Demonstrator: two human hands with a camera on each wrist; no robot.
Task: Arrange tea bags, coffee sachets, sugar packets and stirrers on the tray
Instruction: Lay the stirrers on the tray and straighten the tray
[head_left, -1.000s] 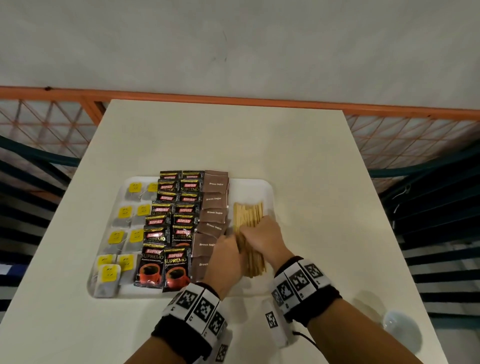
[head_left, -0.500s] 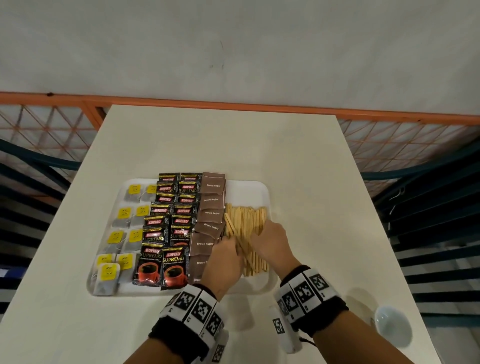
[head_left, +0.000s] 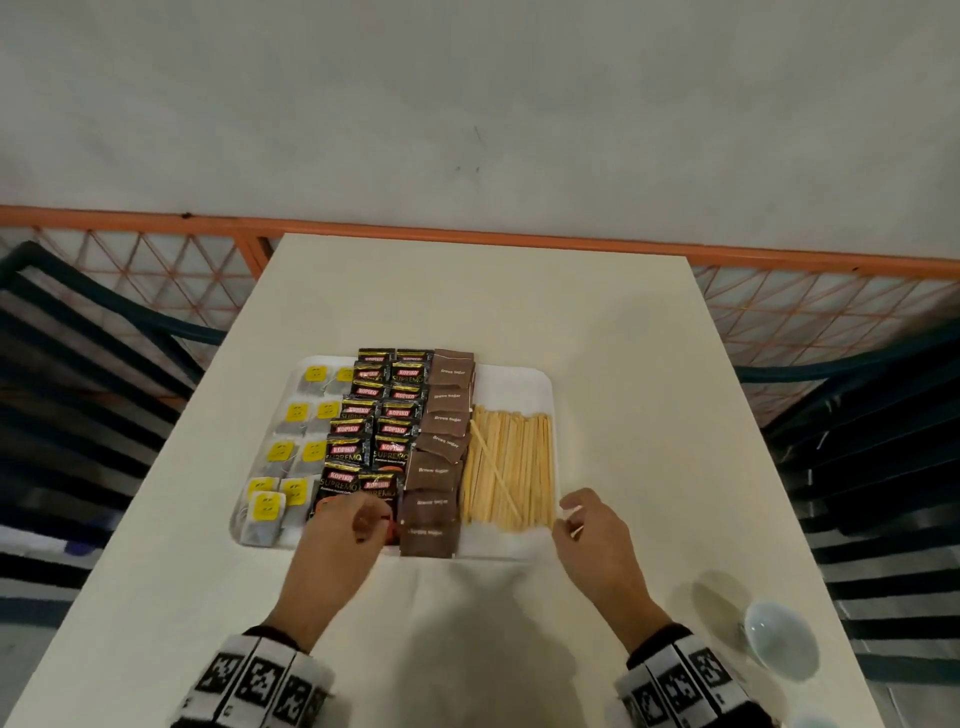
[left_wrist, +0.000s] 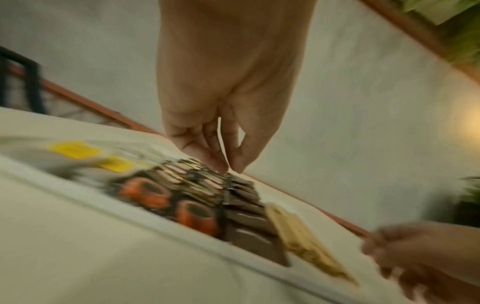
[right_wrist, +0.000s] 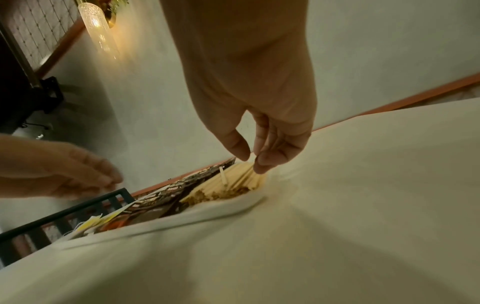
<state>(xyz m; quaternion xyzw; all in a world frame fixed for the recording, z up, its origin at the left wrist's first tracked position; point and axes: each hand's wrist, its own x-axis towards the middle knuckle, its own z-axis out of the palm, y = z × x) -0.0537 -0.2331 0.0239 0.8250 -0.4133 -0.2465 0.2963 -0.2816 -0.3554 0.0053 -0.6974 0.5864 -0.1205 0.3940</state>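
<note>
A white tray (head_left: 514, 382) lies mid-table. From left to right it holds yellow-tagged tea bags (head_left: 296, 415), black coffee sachets (head_left: 384, 415), brown sugar packets (head_left: 441, 467) and a flat row of wooden stirrers (head_left: 519, 467), with one stirrer (head_left: 491, 467) lying slantwise across the rest. My left hand (head_left: 371, 522) hovers over the nearest coffee sachets, fingers loosely curled and holding nothing (left_wrist: 228, 168). My right hand (head_left: 566, 519) hangs by the tray's near right corner, just past the stirrers (right_wrist: 233, 181). Its fingers (right_wrist: 262, 164) droop, and I see nothing in them.
The cream table (head_left: 467, 301) stretches bare beyond the tray. A small white bowl (head_left: 774, 644) sits at the near right edge. An orange rail with mesh (head_left: 519, 244) runs behind the table. Dark slatted chairs (head_left: 857, 467) flank both sides.
Both hands have let go of the stirrers and drawn back toward me, moving apart. The stirrers now lie spread in a flat row with one askew.
</note>
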